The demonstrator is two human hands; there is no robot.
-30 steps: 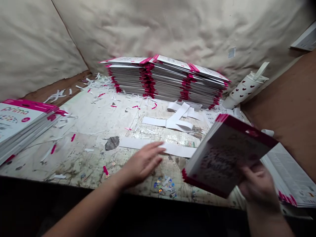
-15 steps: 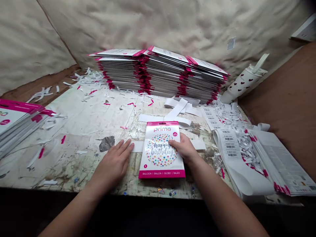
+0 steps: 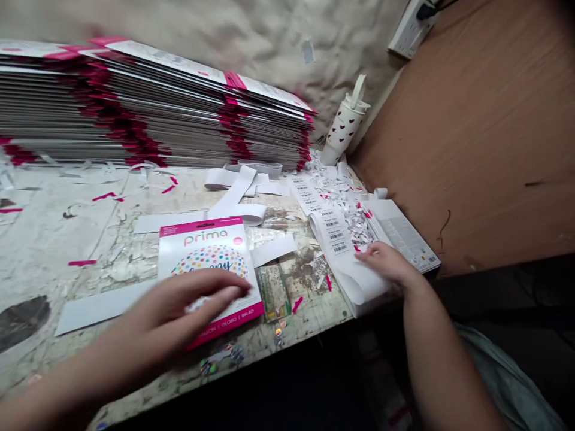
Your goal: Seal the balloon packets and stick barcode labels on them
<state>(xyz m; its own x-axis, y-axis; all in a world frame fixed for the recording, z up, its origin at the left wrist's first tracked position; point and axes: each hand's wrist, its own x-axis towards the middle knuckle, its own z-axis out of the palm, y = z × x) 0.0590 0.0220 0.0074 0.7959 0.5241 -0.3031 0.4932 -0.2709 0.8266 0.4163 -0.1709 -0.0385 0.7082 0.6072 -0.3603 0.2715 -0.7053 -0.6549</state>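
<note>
A balloon packet [image 3: 209,239], white with pink bands and printed "prima", lies on the worktable. My left hand [image 3: 193,305] hovers over its lower part with fingers stretched out, hiding some of the print; it holds nothing. At the right, my right hand [image 3: 386,261] is at the edge of a folded strip of barcode labels [image 3: 335,233], its thumb and fingertips close together on the strip. A white paper band [image 3: 103,305] runs under the packet, and its other end [image 3: 274,249] sticks out on the right.
Tall stacks of similar packets [image 3: 188,114] stand along the back. Looped white strips [image 3: 238,191] lie in front of them. A white tumbler with hearts [image 3: 344,129] leans by paper scraps [image 3: 335,179]. More packets [image 3: 399,230] lie near the brown side panel [image 3: 471,137].
My view has swung to the right. My right hand has let go of the packet and moved right to the label strip. My left hand has moved from the table to above the packet.
</note>
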